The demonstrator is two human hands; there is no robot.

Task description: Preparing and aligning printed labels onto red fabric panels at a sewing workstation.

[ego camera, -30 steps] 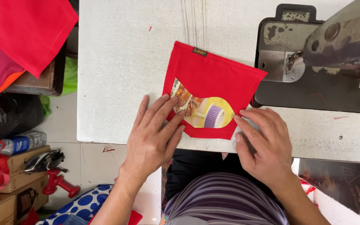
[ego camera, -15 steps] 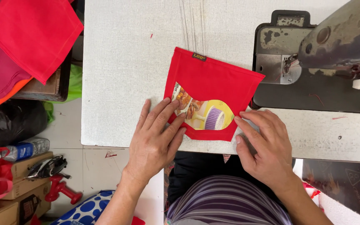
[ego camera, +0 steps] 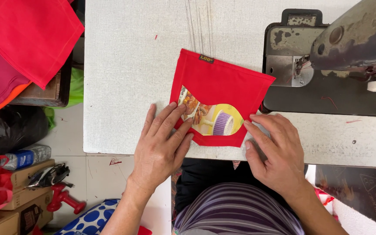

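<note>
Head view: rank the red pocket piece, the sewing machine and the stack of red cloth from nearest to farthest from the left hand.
1. Red pocket piece: under the left hand's fingertips, at table centre.
2. Stack of red cloth: upper left, off the table's left edge.
3. Sewing machine: upper right, beyond the pocket piece and the right hand.

A fabric pocket piece [ego camera: 223, 87] lies flat on the surface [ego camera: 131, 65], just left of the sewing machine [ego camera: 331, 61]. A printed card [ego camera: 209, 117] sits tucked in its near edge. The left hand [ego camera: 164, 143] rests on the piece's near left corner, the right hand [ego camera: 275, 152] at its near right corner. Folded cloths [ego camera: 27, 39] lie off the surface's left edge, above boxes [ego camera: 18, 191] on the floor.
</note>
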